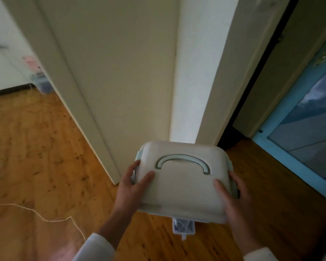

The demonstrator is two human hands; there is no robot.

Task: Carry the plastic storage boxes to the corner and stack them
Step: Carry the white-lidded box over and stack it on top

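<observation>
The wooden floor (36, 147) fills the lower view from 7 to 5 o'clock. A cream door panel (120, 72) and its frame rise at 12 o'clock. A blue door (305, 129) stands at 3 o'clock.

The plastic storage box (181, 187) is held off the floor at 6 o'clock, just short of the frame's foot, lid up and roughly level. Its folding handle (183, 162) lies flat and unused. Holding it by both ends probably keeps it steady for setting down.

The left grip (134, 185) clasps the box's left end, thumb laid on the lid and fingers wrapped over the side. The right grip (235, 196) clasps the right end the same way.

A small clear container (183, 226) shows below the box's near edge; whether it hangs from the box or sits on the floor I cannot tell. A thin cord (45, 219) trails across the floor at 8 o'clock. A blurred bluish box (43, 83) sits by the far wall at 10 o'clock, possibly the stacking corner.
</observation>
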